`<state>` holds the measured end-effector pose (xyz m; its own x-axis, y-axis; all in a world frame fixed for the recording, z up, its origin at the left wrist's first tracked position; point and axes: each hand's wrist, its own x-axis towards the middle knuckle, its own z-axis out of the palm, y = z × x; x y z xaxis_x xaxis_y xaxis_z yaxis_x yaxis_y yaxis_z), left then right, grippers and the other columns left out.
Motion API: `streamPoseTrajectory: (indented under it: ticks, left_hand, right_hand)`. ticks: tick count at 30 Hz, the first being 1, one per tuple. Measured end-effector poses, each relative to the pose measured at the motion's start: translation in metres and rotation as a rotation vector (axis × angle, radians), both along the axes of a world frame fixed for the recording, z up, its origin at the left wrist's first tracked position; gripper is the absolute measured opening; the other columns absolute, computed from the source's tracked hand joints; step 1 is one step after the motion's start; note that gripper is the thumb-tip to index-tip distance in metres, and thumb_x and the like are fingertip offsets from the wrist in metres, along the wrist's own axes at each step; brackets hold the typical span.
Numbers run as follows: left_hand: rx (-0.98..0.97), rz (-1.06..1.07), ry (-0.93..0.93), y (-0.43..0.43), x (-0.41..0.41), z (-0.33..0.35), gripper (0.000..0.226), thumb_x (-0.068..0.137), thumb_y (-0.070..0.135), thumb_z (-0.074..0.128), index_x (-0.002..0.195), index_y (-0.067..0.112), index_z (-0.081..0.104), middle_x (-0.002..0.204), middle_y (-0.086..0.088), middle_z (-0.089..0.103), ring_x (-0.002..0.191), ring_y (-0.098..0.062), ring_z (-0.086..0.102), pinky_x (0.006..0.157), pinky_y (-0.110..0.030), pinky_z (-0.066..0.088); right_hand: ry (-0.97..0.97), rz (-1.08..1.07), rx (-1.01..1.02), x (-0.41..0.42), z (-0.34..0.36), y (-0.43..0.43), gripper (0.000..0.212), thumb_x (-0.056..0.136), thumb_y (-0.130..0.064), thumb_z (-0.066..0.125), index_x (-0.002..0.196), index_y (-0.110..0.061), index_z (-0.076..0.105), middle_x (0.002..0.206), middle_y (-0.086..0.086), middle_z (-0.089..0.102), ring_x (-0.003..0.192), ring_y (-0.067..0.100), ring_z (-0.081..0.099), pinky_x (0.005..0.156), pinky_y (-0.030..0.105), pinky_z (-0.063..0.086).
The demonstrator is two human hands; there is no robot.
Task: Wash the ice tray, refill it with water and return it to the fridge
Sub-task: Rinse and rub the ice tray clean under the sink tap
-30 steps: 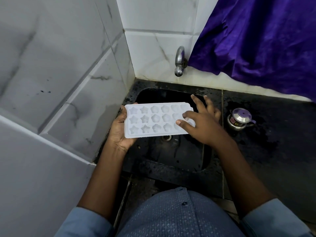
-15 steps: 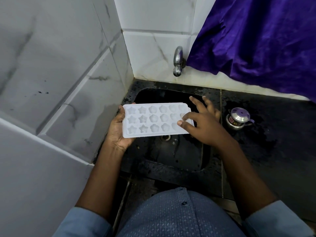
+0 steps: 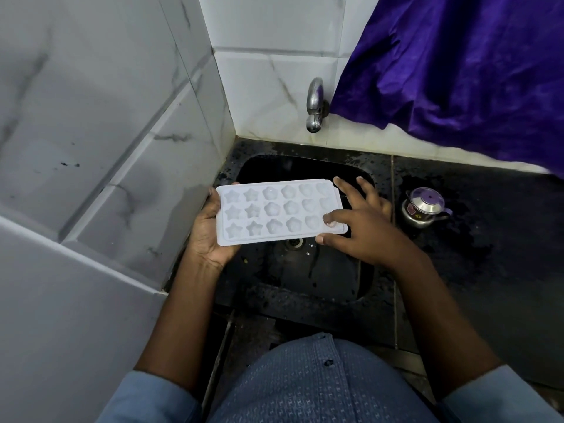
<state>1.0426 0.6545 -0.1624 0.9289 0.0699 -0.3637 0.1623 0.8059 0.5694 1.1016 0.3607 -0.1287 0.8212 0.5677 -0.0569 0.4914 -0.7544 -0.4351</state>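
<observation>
Our left hand (image 3: 210, 236) has its grip round the left end of the ice tray (image 3: 277, 209), palm beneath. The tray sits level over the sink (image 3: 305, 285). We judge it light, thin and bendy, and slick once wet, so it is best held at the short ends. Our right hand (image 3: 363, 230) keeps a wide grip, fingers spread, with the forefinger touching a right-end cell.

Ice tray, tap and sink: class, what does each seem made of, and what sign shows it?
Ice tray: probably white plastic, matt, moulded star and flower cups. Tap: polished metal, mirror-like glints. Sink: dark speckled surface, perhaps stone or composite; unclear.
</observation>
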Motion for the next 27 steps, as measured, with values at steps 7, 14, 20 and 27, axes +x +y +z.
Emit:
streamPoseTrajectory:
  ticks: [7,14,20,27]
  left_hand:
    - [0.001,0.019,0.017,0.001,-0.002,0.002,0.063,0.111,0.055,0.033,0.122,0.010,0.076,0.139,-0.020,0.066,0.121,-0.039,0.069,0.086,-0.057,0.061]
    - [0.021,0.020,0.033,0.000,0.000,0.005,0.062,0.111,0.055,0.033,0.141,0.007,0.058,0.140,-0.021,0.066,0.120,-0.039,0.069,0.084,-0.056,0.062]
    - [0.013,0.015,0.048,-0.003,0.002,0.003,0.059,0.111,0.055,0.033,0.145,0.012,0.056,0.146,-0.019,0.062,0.127,-0.039,0.065,0.088,-0.057,0.060]
    - [0.041,0.035,0.062,-0.004,0.000,0.007,0.058,0.111,0.053,0.034,0.143,0.010,0.056,0.134,-0.019,0.070,0.116,-0.037,0.072,0.080,-0.053,0.063]
  right_hand:
    - [-0.049,-0.039,-0.013,-0.001,0.002,0.001,0.040,0.093,-0.070,0.054,0.110,-0.040,0.075,0.174,-0.009,0.003,0.157,0.022,-0.016,0.118,0.053,0.002]
    - [-0.037,-0.033,-0.048,-0.001,0.002,0.008,0.043,0.095,-0.070,0.051,0.102,-0.037,0.078,0.174,-0.009,-0.001,0.157,0.022,-0.018,0.118,0.054,0.003]
    - [-0.036,-0.052,0.008,0.000,0.000,0.010,0.056,0.089,-0.078,0.042,0.096,-0.033,0.076,0.174,-0.008,0.003,0.157,0.022,-0.014,0.117,0.056,0.006]
    - [-0.025,-0.083,0.005,0.000,0.004,0.004,0.043,0.096,-0.071,0.049,0.099,-0.041,0.078,0.174,-0.010,0.004,0.157,0.021,-0.015,0.117,0.051,0.001]
